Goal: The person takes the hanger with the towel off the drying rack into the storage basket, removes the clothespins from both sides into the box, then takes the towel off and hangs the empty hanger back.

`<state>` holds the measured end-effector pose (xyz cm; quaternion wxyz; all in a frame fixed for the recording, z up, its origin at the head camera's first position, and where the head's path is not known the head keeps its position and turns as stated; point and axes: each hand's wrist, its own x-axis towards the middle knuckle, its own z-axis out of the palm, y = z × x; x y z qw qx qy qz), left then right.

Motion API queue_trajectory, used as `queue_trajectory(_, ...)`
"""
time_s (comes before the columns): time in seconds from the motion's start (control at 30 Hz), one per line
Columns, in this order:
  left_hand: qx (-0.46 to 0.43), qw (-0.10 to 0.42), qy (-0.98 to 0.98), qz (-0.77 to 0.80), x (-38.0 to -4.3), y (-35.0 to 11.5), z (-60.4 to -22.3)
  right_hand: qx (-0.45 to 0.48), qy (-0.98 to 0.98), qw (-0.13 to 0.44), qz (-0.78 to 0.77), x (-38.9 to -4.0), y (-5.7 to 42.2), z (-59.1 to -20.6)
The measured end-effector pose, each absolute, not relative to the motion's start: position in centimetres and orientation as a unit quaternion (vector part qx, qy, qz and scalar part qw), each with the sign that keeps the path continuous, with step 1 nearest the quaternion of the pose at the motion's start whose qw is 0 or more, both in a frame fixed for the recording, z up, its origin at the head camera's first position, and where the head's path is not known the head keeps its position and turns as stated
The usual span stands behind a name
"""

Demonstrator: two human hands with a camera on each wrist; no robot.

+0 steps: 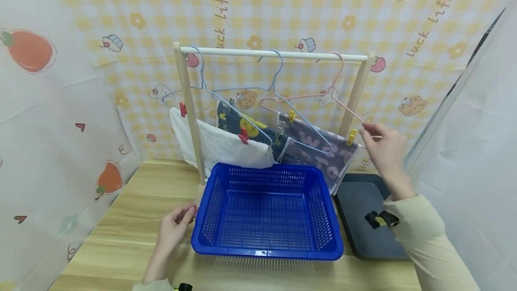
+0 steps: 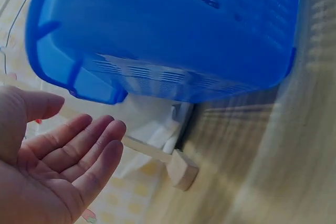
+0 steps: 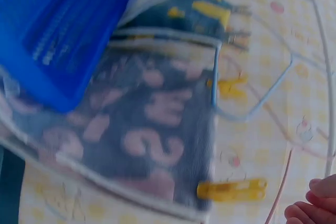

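Note:
My right hand (image 1: 385,149) pinches the right arm of a pink hanger (image 1: 349,110) hooked on the white rail. From that hanger hangs a grey-purple towel (image 1: 315,143) with pale letters, held by two yellow clips (image 1: 352,137). In the right wrist view only some fingertips (image 3: 317,203) show at the lower right. My left hand (image 1: 175,228) is beside the left wall of a blue plastic basket (image 1: 266,253). Its fingers (image 2: 100,177) are loosely bent, with nothing in them. Two blue hangers (image 1: 276,75) carry a white cloth (image 1: 226,147) and a dark patterned towel (image 1: 226,118).
The wooden rack (image 1: 187,111) with its white rail (image 1: 242,51) stands behind the basket. A dark grey tray (image 1: 355,219) lies at right under my right forearm. Red clips (image 1: 243,136) hold the white cloth. A patterned curtain (image 1: 258,12) backs the wooden table (image 1: 133,219).

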<state>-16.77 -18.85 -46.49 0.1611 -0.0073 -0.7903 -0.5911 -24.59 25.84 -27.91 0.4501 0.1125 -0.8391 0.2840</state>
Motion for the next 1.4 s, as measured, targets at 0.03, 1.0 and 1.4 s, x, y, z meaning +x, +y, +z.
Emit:
queue_trajectory(0.03,-0.005,0.159,-0.782,-0.602,-16.7,-18.9,-46.8,0.114,-0.841,0.451,0.277,-24.9,26.2,-27.6)
queue_trajectory(1.0,0.100,0.062,-0.729,-0.674,-16.6,-18.4,-47.4,0.016,-0.874,0.341,0.345,-28.0,27.9,-26.7)
queue_trajectory(1.4,0.100,0.058,-0.723,-0.681,-16.8,-18.5,-47.3,-0.011,-0.819,0.425,0.386,-25.9,30.2,-25.0)
